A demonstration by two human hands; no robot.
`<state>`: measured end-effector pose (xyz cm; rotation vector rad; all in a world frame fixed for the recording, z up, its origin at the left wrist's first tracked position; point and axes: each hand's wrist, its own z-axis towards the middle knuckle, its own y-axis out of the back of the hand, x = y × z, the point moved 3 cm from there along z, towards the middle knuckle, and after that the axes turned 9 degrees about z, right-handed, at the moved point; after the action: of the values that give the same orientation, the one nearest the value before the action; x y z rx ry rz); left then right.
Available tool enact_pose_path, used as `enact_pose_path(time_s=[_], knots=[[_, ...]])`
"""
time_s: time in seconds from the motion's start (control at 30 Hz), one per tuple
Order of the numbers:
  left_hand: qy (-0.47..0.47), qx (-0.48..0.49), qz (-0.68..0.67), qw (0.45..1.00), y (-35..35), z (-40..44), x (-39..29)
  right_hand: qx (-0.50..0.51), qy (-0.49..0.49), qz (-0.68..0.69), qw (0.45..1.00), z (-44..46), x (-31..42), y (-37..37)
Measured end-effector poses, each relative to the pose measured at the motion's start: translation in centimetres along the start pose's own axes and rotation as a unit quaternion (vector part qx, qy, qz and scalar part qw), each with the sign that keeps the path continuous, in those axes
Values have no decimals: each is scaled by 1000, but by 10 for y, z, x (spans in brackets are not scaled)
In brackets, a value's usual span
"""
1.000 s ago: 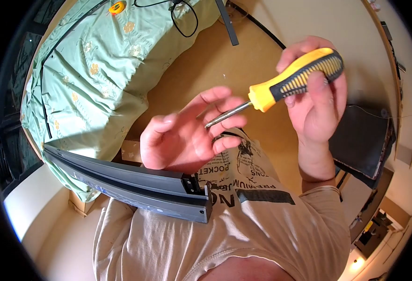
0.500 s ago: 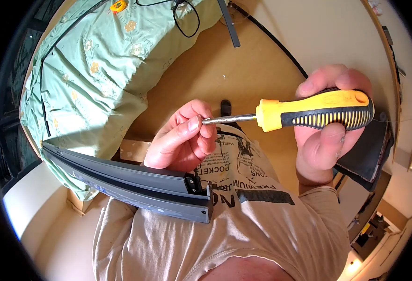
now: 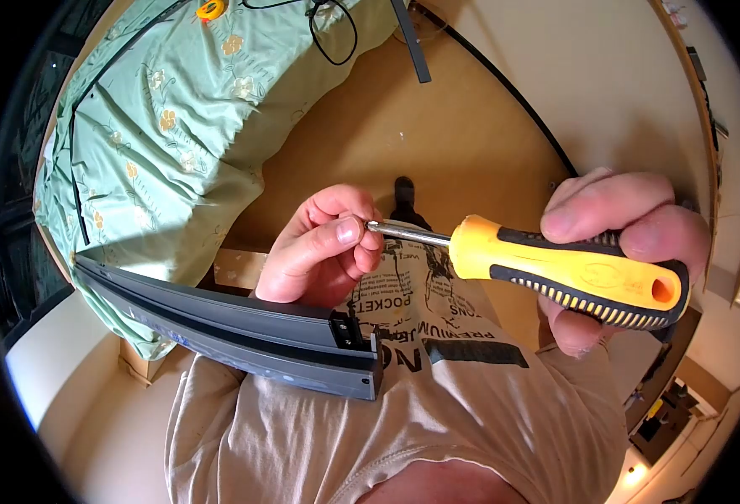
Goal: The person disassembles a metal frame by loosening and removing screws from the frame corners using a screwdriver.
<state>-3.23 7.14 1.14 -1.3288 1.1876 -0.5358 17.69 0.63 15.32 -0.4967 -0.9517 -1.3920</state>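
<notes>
My right hand (image 3: 639, 227) is wrapped round the yellow and black handle of a screwdriver (image 3: 571, 273). Its metal shaft points left, with the tip at the fingertips of my left hand (image 3: 323, 244). There the thumb and forefinger are pinched together. Whatever small thing lies between them is too small to make out. Just below my left hand, a long dark grey metal profile (image 3: 218, 323) rests across my lap and reaches up to the left. A black bracket (image 3: 345, 330) with small holes sits at its near end.
Green flowered cloth (image 3: 160, 151) covers a surface at left, with a yellow tape measure (image 3: 210, 10) and black cable (image 3: 334, 42) on it. A dark grey bar (image 3: 410, 42) juts in at the top. Brown floor (image 3: 370, 126) lies beyond my hands.
My right hand has moved lower and tilted the screwdriver, so the handle now slopes down to the right. My left hand stays nearly still, pinched at the tip.
</notes>
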Motion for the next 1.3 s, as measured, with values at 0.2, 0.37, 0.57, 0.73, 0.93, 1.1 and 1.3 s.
enact_pose_path(time_s=[0.2, 0.37, 0.57, 0.73, 0.93, 1.1, 1.3], knots=[[-19, -17, 11, 1000, 2, -2, -1, 41, -28, -108, 993, 0, 11, 4], [-11, -43, 6, 999, 1, -4, -2, 8, -37, -84, 996, -9, -1, 5], [-30, -27, -10, 999, -1, -6, -2, -21, -59, -234, 970, -19, 4, -5], [-39, -18, -12, 999, 2, -6, -1, -27, -123, -273, 954, -26, 5, -19], [-43, -19, -14, 999, 2, -9, 0, -43, -141, -262, 954, -37, -1, -24], [-47, -5, -6, 999, 0, -9, -1, -97, -161, -224, 956, -43, -9, -32], [-50, -13, 4, 999, -3, -11, -1, -117, -210, -159, 958, -56, -17, -37]])
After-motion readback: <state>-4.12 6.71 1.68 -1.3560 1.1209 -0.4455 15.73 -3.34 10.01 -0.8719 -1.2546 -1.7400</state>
